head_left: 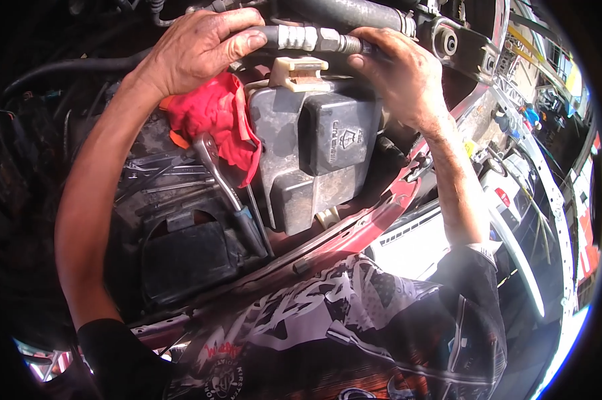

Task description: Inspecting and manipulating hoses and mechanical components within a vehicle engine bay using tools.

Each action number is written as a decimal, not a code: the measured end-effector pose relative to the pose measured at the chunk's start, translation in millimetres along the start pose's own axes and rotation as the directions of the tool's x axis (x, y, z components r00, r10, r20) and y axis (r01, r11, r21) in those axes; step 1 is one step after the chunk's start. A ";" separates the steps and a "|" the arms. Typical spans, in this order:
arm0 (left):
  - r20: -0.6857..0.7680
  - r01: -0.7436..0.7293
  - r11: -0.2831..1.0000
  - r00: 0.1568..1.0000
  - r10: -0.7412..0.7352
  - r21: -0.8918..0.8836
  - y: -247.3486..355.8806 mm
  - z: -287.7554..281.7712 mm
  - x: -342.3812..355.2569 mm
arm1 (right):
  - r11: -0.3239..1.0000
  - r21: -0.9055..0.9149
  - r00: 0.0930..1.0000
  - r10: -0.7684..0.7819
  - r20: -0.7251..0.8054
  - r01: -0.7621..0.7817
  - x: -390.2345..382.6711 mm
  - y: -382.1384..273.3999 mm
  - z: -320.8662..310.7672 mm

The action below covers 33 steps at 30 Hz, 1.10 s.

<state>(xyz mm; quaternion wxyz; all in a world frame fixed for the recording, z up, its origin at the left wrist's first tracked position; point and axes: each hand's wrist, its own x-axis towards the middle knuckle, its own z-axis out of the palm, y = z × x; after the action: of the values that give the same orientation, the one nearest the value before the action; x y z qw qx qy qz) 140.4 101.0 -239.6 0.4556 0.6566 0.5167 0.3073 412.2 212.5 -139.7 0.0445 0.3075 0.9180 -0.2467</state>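
The hose (272, 36) is at 12 o'clock, held level above the engine bay between both hands. The left hand (211, 50), at 11 o'clock, has its grip clamped on the hose, thumb along the near side. The right hand (407, 77), at 1 o'clock, has its grip closed on the far end of the metal fitting (327, 40); the part inside its fingers is largely hidden. Thread is exposed just beside those fingers.

Directly below the fitting is a pale bracket (299, 75), on top of a grey tank (277, 130) with a black cover (341, 137). A red cloth (211, 110) lies at 10 to 11 o'clock, touching the tank's left side in view. A ratchet wrench (225, 180) rests tilted between 9 and 10 o'clock, head against the cloth. A black lid (187, 260) is at 8 o'clock.
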 end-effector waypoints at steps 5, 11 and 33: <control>0.029 -0.016 0.999 0.999 0.017 -0.029 14.2 -4.6 4.4 | 0.992 -0.119 0.998 0.043 0.056 -0.036 1.2 -5.4 -0.1; 0.254 0.199 0.971 0.940 -0.226 0.130 29.2 -16.5 13.2 | 0.985 -0.169 0.999 0.032 0.033 -0.026 2.7 -6.4 1.8; -0.174 0.109 0.978 0.982 -0.077 0.178 31.1 4.8 3.1 | 0.985 0.163 0.998 -0.054 0.028 0.049 22.1 -30.6 -7.8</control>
<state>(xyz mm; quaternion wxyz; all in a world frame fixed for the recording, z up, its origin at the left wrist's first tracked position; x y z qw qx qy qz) 157.8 101.0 -213.2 0.3613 0.6434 0.6096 0.2897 376.9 207.2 -125.0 0.0275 0.2823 0.9016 -0.3267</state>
